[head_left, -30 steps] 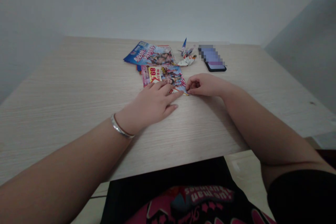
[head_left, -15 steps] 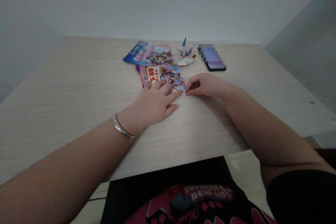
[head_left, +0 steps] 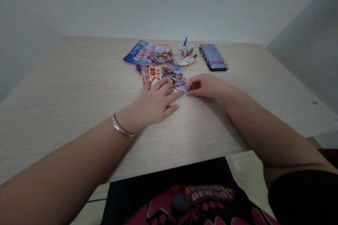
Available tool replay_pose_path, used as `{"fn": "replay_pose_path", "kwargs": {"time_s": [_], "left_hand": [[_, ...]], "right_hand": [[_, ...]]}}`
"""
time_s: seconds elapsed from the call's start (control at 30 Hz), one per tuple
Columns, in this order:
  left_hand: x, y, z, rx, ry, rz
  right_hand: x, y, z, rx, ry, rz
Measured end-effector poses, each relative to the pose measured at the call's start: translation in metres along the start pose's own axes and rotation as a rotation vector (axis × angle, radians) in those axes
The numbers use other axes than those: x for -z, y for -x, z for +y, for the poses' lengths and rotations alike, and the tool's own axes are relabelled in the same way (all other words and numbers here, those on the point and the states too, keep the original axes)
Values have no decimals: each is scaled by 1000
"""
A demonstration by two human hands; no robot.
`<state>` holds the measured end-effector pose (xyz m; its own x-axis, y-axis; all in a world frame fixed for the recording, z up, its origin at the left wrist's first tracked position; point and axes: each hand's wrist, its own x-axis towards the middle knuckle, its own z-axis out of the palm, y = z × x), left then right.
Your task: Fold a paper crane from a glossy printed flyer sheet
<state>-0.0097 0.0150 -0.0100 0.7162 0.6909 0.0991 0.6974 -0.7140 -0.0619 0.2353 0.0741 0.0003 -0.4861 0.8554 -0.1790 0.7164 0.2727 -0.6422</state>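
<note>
Item 1: leaflet (head_left: pixel 177 72), printed in pink, yellow and blue; lying flat mid-worktop (head_left: pixel 79 102), its far edge meeting or overlapping the stack behind; which lies uppermost there, cannot tell. White and red print shows between the fingers along its near edge; possibly a turned-over flap, too small to confirm.

Item 2: left hand (head_left: pixel 154 103), palm down over the near left part of the leaflet; fingers spread wide, forefinger reaching towards the near right corner, thumb apart from it; bracelet (head_left: pixel 121 126), silver-coloured, at the wrist.

Item 3: right hand (head_left: pixel 207 85), on its side at the leaflet's near right corner; fingers curled in, narrow, thumb tip and forefinger at the corner; whether paper is pinched between them, cannot tell.

Item 4: leaflet stack (head_left: pixel 148 54), mostly blue, towards the worktop's back edge.

Item 5: folded paper piece (head_left: pixel 185 50), bird-like, between stack and phone; one figure or two, uncertain.

Item 6: phone (head_left: pixel 215 58), dark-edged, aslant, towards the worktop's back right corner.

Step in hand, as judged: setting the near right corner while the sheet is steadied. Next move, as judged, calls for firm left-hand pressure and precise right fingertips, keeping the edge aligned
</note>
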Motion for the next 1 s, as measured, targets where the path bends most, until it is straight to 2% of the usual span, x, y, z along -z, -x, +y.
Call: {"fn": "replay_pose_path", "kwargs": {"time_s": [0.2,0.37,0.5,0.67,1.0], "left_hand": [[5,2,1,21,-3,-18],[14,4,13,129,-13,-23],[16,3,18,191,-41,11],[12,0,13,155,-35,29],[4,-4,3,80,-1,40]], "right_hand": [[2,5,1,93,53,45],[2,2,0,277,349,199],[2,0,0,300,537,262],[4,5,-4,292,664,255],[6,10,-10,314,667,184]]}}
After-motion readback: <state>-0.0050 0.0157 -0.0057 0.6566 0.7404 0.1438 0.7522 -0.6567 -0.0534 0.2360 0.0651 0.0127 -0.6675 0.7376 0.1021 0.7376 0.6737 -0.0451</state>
